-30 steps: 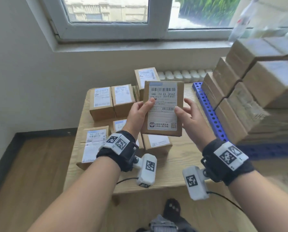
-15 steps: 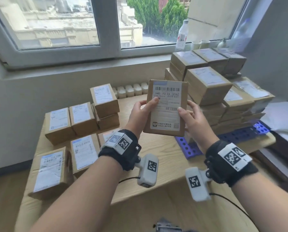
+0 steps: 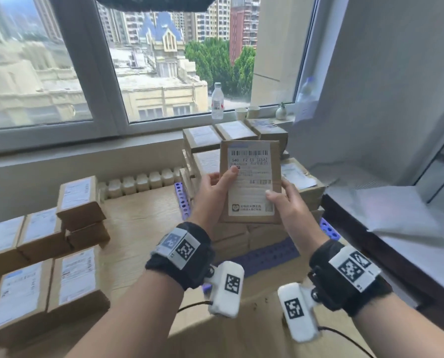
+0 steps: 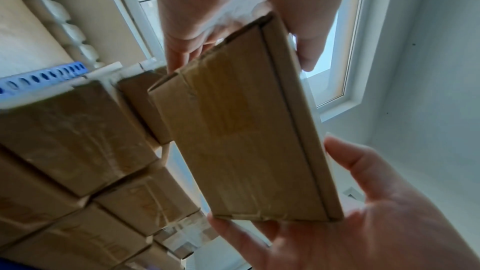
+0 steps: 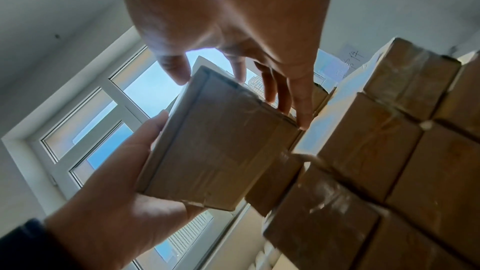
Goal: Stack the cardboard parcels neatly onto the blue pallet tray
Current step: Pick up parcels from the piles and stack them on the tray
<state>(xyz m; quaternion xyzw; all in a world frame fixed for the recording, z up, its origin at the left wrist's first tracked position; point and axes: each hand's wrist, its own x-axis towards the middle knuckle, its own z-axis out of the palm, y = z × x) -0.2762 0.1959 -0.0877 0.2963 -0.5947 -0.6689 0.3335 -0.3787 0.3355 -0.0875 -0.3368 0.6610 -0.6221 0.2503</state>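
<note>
My left hand (image 3: 211, 195) has the parcel (image 3: 250, 180) by its left edge, thumb curled over the label, fingers behind; my right hand (image 3: 290, 202) pinches the lower right edge, thumb on the front and fingers round the back. From the left wrist view the parcel's taped brown back (image 4: 246, 141) sits between both palms, and the right wrist view shows the same grip from the other side (image 5: 215, 151). The parcel is up in the air, label facing me, tilted upright, right in front of the stack of parcels (image 3: 241, 236) on the blue tray (image 3: 267, 254) at the table's right end. Off to my left, loose parcels (image 3: 76, 277) sit along the table's left edge, with another pair stacked (image 3: 80, 202) farther back. Bare wooden table (image 3: 138, 228) lies between them and the tray. Beyond the stack, on the windowsill, a water bottle (image 3: 217, 100) and two paper cups (image 3: 246, 112) stand against the glass.
</note>
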